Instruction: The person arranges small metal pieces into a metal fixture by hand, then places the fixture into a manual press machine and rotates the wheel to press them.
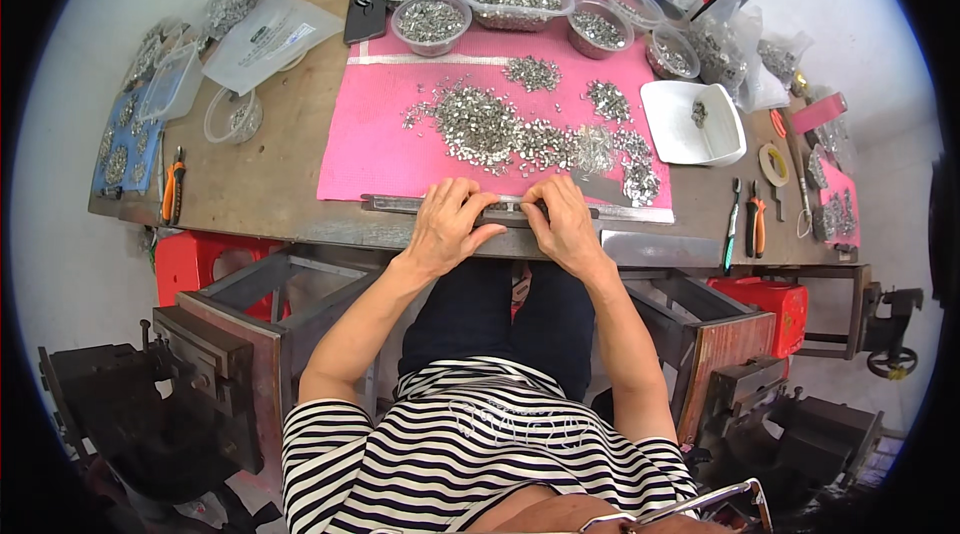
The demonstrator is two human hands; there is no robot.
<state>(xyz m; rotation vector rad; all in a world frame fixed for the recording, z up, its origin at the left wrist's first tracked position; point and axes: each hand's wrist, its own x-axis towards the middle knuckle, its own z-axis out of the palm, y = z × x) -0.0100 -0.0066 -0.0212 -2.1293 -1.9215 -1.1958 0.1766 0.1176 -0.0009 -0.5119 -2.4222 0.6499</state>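
Note:
A long dark metal bar [395,205] lies along the front edge of the pink mat [375,149]. Curled over its left part is my left hand [447,227], thumb stretched toward the middle. My right hand [565,226] grips the same bar farther right, its thumb and fingers pressed together. Between the hands, small shiny bits show on the bar; what lies under the fingertips is hidden. Just beyond, a large pile of small silvery metal pieces [470,124] spreads over the mat, with smaller piles [533,74] around it. A flat grey metal strip [603,188] rests beside my right hand.
Tubs of metal pieces [432,24] line the back, near a black phone [365,16]. At right are a white tray [655,124], a tape roll [773,165], orange-handled pliers [757,224] and a toothbrush [733,219]. More pliers [174,189] lie left. Vises [205,374] flank me.

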